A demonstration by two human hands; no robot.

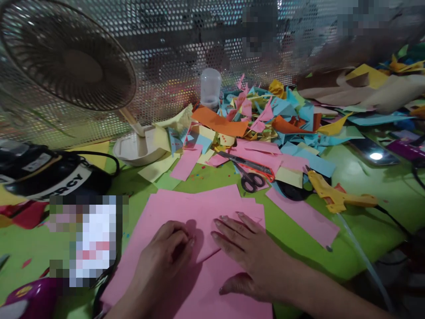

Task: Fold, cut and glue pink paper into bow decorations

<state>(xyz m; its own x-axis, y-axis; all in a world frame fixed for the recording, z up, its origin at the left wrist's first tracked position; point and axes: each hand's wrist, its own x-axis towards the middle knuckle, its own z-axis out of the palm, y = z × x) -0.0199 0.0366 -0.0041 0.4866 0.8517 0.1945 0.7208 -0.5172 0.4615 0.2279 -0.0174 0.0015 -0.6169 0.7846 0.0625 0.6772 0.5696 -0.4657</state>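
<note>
Stacked pink paper sheets lie in front of me on the green table, their edges not quite aligned. My right hand rests flat on the sheets with its fingers spread and holds nothing. To its left, my left hand is curled over the paper, thumb and fingers drawn together. Whatever may be between those fingers is hidden. A slit or fold line shows in the pink paper between the hands. Beyond the stack lie black-handled scissors and a red-and-black utility knife.
A yellow glue gun with a clear stick lies at right, near a pink strip. Behind is a heap of coloured paper scraps and a clear cup. A fan and a black device stand at left.
</note>
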